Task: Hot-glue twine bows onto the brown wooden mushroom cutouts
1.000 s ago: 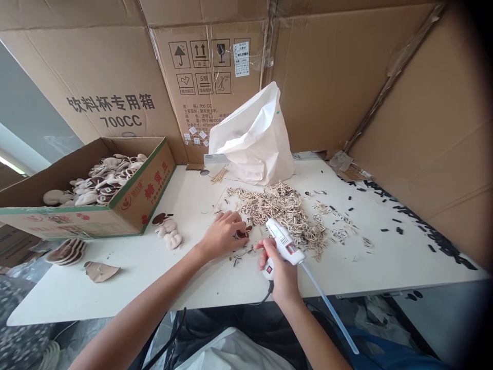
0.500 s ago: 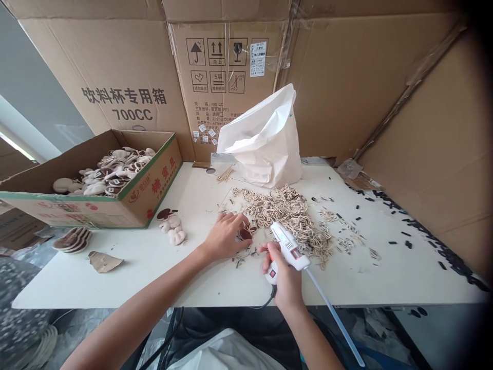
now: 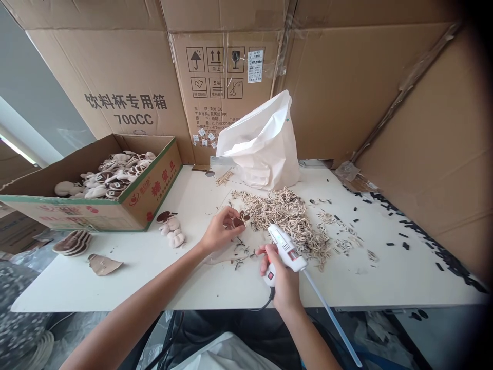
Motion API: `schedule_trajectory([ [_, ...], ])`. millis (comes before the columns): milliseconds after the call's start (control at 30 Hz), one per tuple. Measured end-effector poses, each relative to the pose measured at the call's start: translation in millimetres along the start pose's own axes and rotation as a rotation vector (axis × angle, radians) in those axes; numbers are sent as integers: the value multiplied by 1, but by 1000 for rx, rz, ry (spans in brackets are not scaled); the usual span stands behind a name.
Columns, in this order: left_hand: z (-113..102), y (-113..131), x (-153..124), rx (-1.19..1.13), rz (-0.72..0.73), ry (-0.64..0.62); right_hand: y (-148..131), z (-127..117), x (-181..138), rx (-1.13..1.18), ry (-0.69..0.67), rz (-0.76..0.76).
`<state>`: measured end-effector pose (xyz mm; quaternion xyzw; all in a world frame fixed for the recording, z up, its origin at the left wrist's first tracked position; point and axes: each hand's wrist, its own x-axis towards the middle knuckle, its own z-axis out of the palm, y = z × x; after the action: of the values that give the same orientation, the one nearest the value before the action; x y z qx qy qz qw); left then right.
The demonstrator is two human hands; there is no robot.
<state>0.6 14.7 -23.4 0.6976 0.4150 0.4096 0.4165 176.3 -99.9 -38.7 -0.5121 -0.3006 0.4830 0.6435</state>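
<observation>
Between the fingertips of my left hand [image 3: 223,227] is a small dark-brown piece [image 3: 239,221] with a pale edge, held at the near-left side of a heap of beige cord loops [image 3: 287,210]. My fingers cover part of it, so its full shape is hidden. My right hand [image 3: 283,277] is wrapped round the grip of a white glue gun [image 3: 285,244], its nozzle pointing up and left toward the heap. A long pale glue stick [image 3: 333,318] sticks out from the gun's back. Dark scraps [image 3: 239,252] lie below my left hand.
A cardboard box [image 3: 131,205] of cream and brown fabric pieces stands left. Nearby are cream pieces [image 3: 172,231], stacked brown-and-cream pieces [image 3: 73,241] and a torn scrap [image 3: 103,263]. A white bag [image 3: 265,149] stands behind the heap. Black bits [image 3: 404,245] line the right side.
My left hand has risen slightly off the table and shifted a little left with the brown piece, turning it. The right hand with the glue gun has barely moved. The view has tilted slightly.
</observation>
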Motion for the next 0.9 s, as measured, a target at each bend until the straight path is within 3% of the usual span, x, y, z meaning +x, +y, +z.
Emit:
schedule_trajectory([
  [133,-2,5,2,-247,-92,-13,-2,1,-1,-2,1,4],
  [333,-3,15,-1,-430,-228,-9,-2,-1,-2,-35,-28,7],
  [900,-5,5,2,-646,-239,-2,7,-5,-4,-143,-100,43],
])
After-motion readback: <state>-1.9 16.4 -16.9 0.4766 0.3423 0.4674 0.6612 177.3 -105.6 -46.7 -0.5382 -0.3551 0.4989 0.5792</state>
